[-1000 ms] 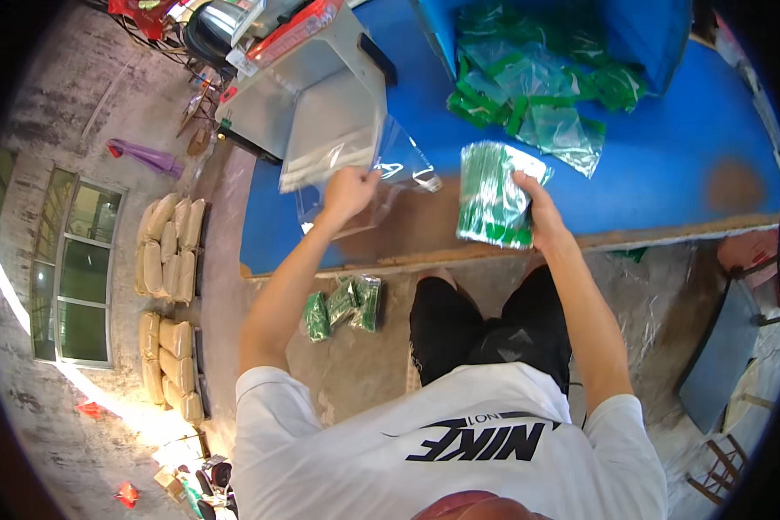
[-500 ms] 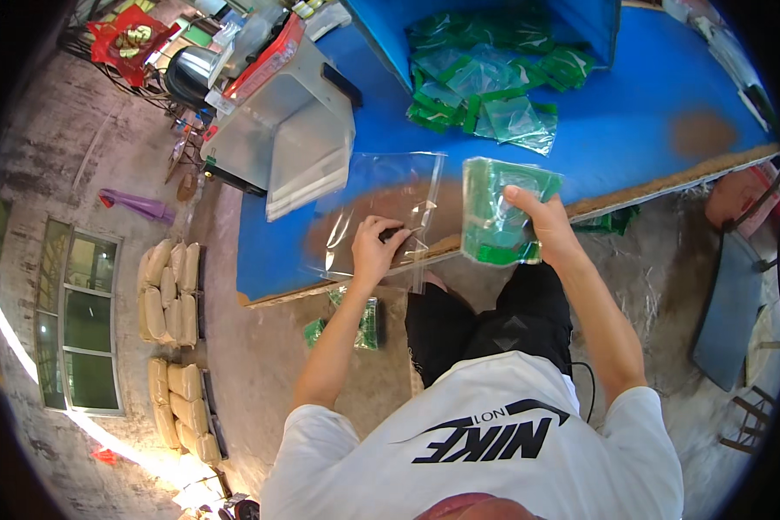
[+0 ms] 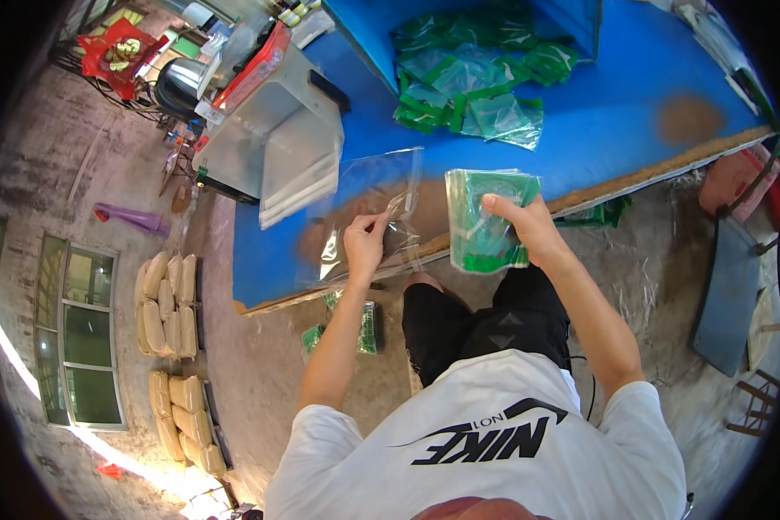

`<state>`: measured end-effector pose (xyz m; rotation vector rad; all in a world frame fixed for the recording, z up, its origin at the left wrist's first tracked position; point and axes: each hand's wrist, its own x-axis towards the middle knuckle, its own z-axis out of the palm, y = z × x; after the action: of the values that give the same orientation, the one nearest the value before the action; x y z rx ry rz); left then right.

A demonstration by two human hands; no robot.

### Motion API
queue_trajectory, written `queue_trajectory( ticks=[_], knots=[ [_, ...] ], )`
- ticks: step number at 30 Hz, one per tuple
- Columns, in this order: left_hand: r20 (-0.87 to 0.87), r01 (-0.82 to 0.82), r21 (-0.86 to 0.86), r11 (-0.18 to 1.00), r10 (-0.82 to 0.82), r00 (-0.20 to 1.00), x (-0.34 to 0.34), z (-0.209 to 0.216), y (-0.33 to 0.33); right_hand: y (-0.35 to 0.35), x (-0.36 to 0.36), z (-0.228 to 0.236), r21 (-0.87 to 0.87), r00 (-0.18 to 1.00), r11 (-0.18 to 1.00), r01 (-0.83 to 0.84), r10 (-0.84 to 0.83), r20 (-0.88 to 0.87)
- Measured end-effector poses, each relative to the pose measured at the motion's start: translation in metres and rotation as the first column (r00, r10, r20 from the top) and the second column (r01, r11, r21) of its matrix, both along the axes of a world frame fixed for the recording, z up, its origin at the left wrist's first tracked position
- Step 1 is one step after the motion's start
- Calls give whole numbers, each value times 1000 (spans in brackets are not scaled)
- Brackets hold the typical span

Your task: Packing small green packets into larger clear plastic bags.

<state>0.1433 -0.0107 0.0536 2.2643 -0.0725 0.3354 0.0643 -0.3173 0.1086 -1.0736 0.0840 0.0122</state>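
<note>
My left hand [image 3: 366, 244] is closed, thumb and fingertips pinching a large clear plastic bag [image 3: 364, 186] near its right side. The bag is spread over the near edge of the blue table. In my right hand [image 3: 533, 230] is a stack of green-and-clear plastic packets [image 3: 475, 232], gripped with the thumb on top and the fingers hidden beneath. The stack hangs upright at the table's near edge, a short way right of the bag. Beyond it, loose green packets [image 3: 485, 78] spill from a blue box [image 3: 368, 43] lying open toward me.
Left on the blue table [image 3: 615, 95] stands a pale translucent bin [image 3: 277, 113] with flat whitish sheets at its mouth. Green bundles [image 3: 368, 329] lie on the floor below the table. Tan sacks [image 3: 166, 303] are stacked at the left wall. A dark chair [image 3: 726, 295] stands at right.
My left fingers have drawn together into a pinch on the clear bag and moved slightly upward. The packet stack in my right hand has turned a little more upright. The whole view has shifted slightly.
</note>
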Motion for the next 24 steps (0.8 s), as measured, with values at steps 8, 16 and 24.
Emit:
queue_trajectory(
  ticks=[8, 16, 24],
  knots=[
    [225, 21, 212, 977, -70, 972, 6, -4, -18, -1, 4, 4, -43, 1000, 999, 5, -5, -4],
    [314, 164, 18, 986, -161, 936, -6, 18, -50, -4, 14, 15, -181, 999, 983, -14, 22, 40],
    [233, 218, -189, 957, -172, 957, -5, 8, -59, -11, 82, -16, -148, 814, 868, -474, 368, -450]
  ],
)
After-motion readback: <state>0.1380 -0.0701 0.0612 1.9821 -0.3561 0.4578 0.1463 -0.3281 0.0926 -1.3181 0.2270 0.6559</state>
